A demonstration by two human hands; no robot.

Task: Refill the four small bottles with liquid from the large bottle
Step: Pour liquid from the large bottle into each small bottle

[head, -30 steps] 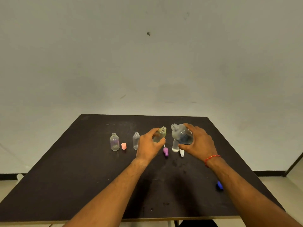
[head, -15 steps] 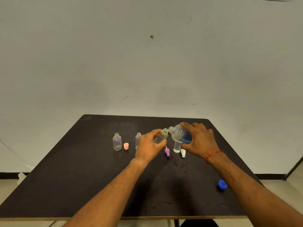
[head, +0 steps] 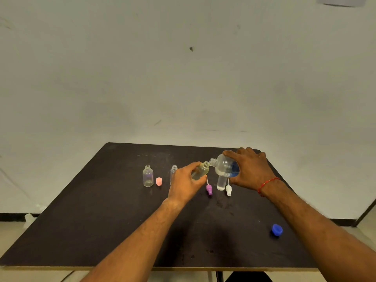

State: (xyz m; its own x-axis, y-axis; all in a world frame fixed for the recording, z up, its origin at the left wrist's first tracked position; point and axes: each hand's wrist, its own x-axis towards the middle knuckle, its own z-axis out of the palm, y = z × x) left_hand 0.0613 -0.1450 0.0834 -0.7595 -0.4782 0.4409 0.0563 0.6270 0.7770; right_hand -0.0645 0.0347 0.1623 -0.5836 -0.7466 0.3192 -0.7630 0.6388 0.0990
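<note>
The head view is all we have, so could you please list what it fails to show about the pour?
- Any stream between the large bottle and the tilted small bottle: too small, and the liquid is clear.
- That bottle's fill level: the left hand covers its base.
- The thin bottle behind the left hand: lower part hidden.
- The standing bottle under the large bottle: its neck is hidden by it.

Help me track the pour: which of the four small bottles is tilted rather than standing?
The yellowish clear small bottle held in the left hand, mouth toward the large clear bottle; the other three stand upright.
</note>
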